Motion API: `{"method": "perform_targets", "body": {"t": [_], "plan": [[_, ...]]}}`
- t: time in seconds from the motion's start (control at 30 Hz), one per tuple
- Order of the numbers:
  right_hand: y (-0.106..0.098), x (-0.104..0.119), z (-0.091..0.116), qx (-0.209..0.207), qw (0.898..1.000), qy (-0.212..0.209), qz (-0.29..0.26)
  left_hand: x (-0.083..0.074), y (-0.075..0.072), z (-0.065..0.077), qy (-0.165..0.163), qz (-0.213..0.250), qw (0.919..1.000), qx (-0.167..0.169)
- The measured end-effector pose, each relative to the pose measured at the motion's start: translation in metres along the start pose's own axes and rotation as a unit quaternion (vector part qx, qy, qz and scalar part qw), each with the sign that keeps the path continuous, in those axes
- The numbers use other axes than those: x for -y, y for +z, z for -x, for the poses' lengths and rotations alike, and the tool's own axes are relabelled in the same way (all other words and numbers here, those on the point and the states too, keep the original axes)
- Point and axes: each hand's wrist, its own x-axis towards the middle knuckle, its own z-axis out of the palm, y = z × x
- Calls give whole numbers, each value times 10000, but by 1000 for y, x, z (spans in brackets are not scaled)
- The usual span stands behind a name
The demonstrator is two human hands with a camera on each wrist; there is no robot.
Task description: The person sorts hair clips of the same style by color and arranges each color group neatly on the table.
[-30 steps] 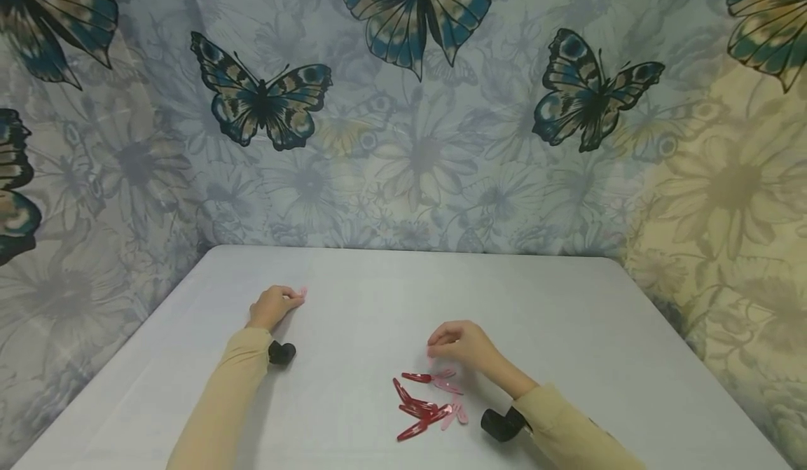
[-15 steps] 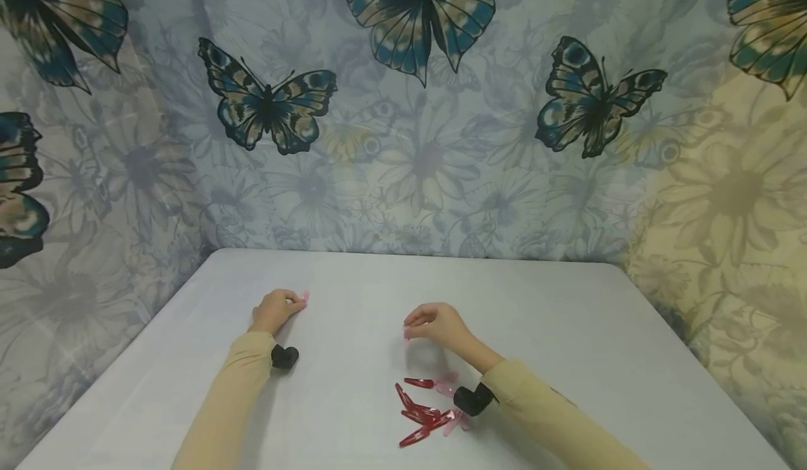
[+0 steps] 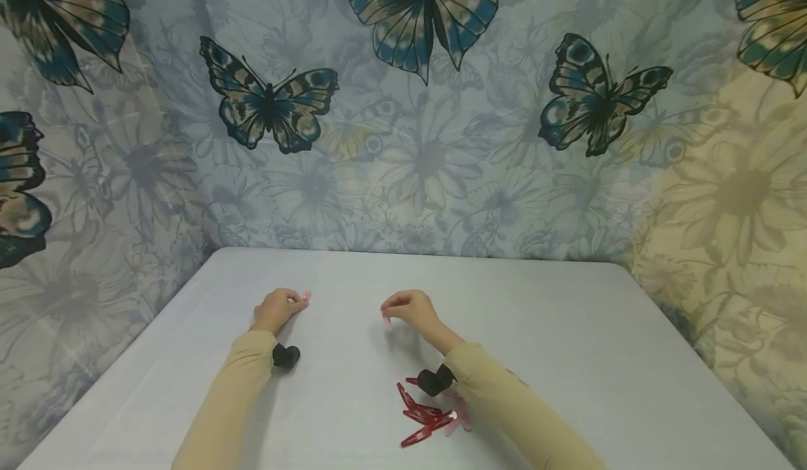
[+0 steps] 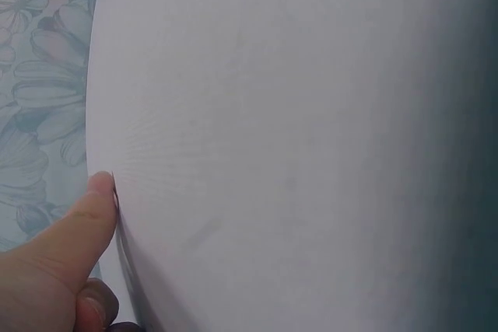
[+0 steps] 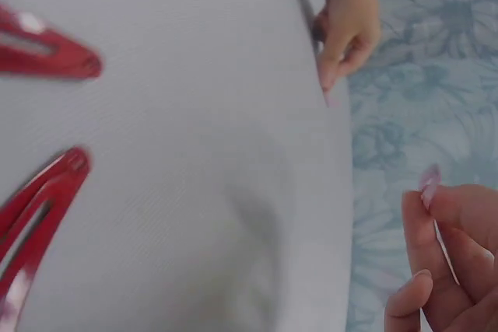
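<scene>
At the far left of the table, my left hand (image 3: 275,310) pinches a small pink hair clip (image 3: 307,295) close over the surface; its pink tip also shows below those fingers in the right wrist view. My right hand (image 3: 412,311) holds another pink hair clip (image 3: 387,323) between thumb and index finger, raised above the table's middle. In the right wrist view only one end of that pink clip (image 5: 429,180) sticks out past the fingertips. Nearer the front lie several red snap hair clips (image 3: 421,415), with pink clips (image 3: 465,417) beside them, partly hidden by the right sleeve.
The white table (image 3: 536,330) reaches back to a cloth backdrop (image 3: 435,197) printed with flowers and butterflies. A black wrist camera (image 3: 435,381) on the right arm overlaps the clip pile in the head view; another black camera (image 3: 286,356) sits on the left wrist.
My right hand has moved left and away from the pile, carrying its pink clip toward the left hand. The left hand stays nearly still with its clip.
</scene>
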Motion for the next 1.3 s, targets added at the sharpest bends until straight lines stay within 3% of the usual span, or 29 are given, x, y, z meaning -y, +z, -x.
{"method": "perform_targets", "body": {"t": [0.2,0.4,0.73,0.87,1.07,1.3], "plan": [[13,3,-14,226,9991,254,-268,2,3,0,25,124,9999,-9],[30,-4,-29,256,9993,111,-243,9,8,-1,31,146,9999,67],[63,1,-58,-236,9993,297,-35,6,0,-8,382,150,9991,64],[80,5,-67,-379,9989,237,-108,5,-3,-7,386,222,9988,180],[115,5,-69,-577,9976,58,-387,15,-6,-5,285,140,9988,364],[128,1,-74,-1179,9919,-148,438,10,-5,-8,284,67,9984,475]]}}
